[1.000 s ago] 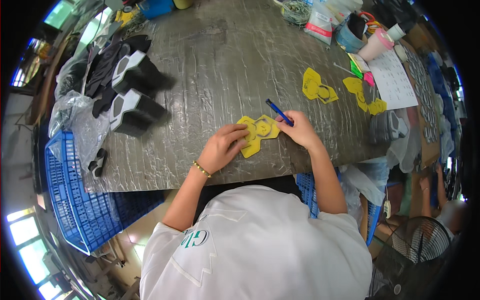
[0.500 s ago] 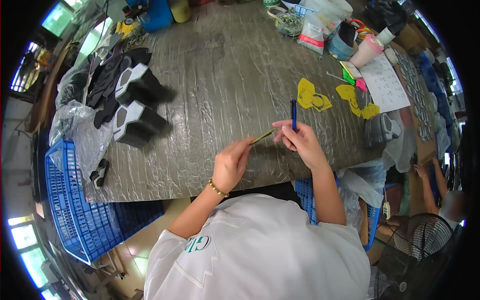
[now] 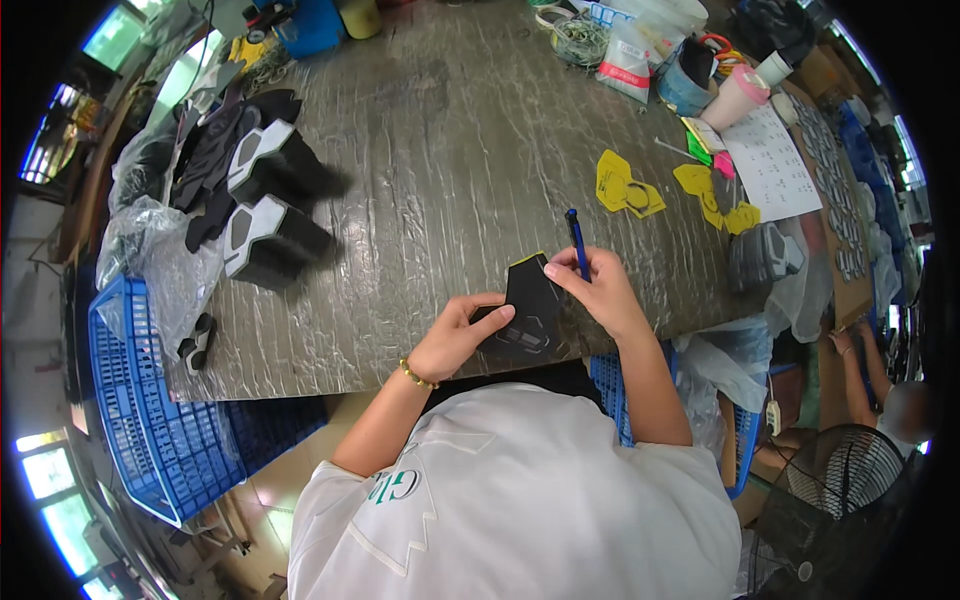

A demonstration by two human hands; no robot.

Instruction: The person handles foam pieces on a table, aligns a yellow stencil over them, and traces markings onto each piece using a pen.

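A flat black cut piece (image 3: 533, 292) with a greyish outline pattern at its lower end is held up over the near table edge. My left hand (image 3: 450, 338) pinches its left side, thumb lying on the face. A thin yellow edge (image 3: 527, 258) shows along its top; whether that is a separate sheet behind it I cannot tell. At the upper right corner, my right hand (image 3: 603, 292) grips the piece by thumb and fingers, with a blue pen (image 3: 577, 242) also held upright in that hand. Two yellow cut-out templates (image 3: 628, 185) lie beyond my right hand.
Stacks of black pieces with grey tops (image 3: 268, 240) stand at the left, another stack (image 3: 765, 258) at the right. A blue basket (image 3: 150, 400) is by the left table edge. Cups, a pink tumbler (image 3: 737, 97) and a paper sheet (image 3: 770, 160) occupy the far right. A fan (image 3: 840, 480) and another person (image 3: 905, 410) are at right.
The piece, seen edge-on as a thin strip before, now faces up with its black side showing. My left hand has shifted down and left; my right hand's fingers have closed on the piece.
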